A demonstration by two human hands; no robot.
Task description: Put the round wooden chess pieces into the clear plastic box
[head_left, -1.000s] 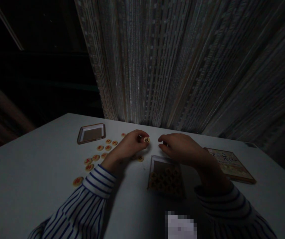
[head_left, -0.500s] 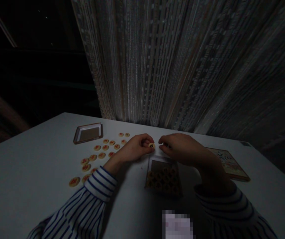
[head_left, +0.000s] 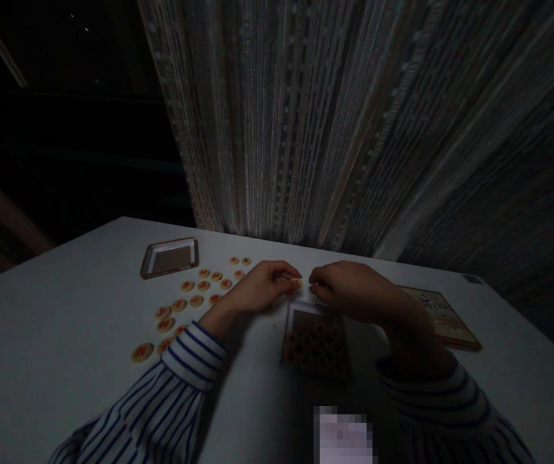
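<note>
A round Chinese chess piece (head_left: 297,282) with dark marking is pinched between the thumb and fingers of my left hand (head_left: 262,287), above the table just beyond an open box. My right hand (head_left: 349,290) faces it from the right. Its thumb and fingers are curved and slightly apart, with nothing visible between them. Below both hands lies the box (head_left: 306,319), its near part filled with several dark-looking chess pieces (head_left: 322,348) in rows. Several red-marked chess pieces (head_left: 196,301) are scattered left of my left forearm, which hides part of the group.
A shallow empty-looking tray or lid (head_left: 169,258) rests at the back left of the white table (head_left: 78,303). On the right lies a flat box lid (head_left: 441,316) with a printed picture. A patterned curtain (head_left: 277,129) hangs behind the table. The room is dim.
The chess piece in my left hand has tilted, so its marked face shows less. My hands stay nearly in place, and the whole view has shifted slightly.
</note>
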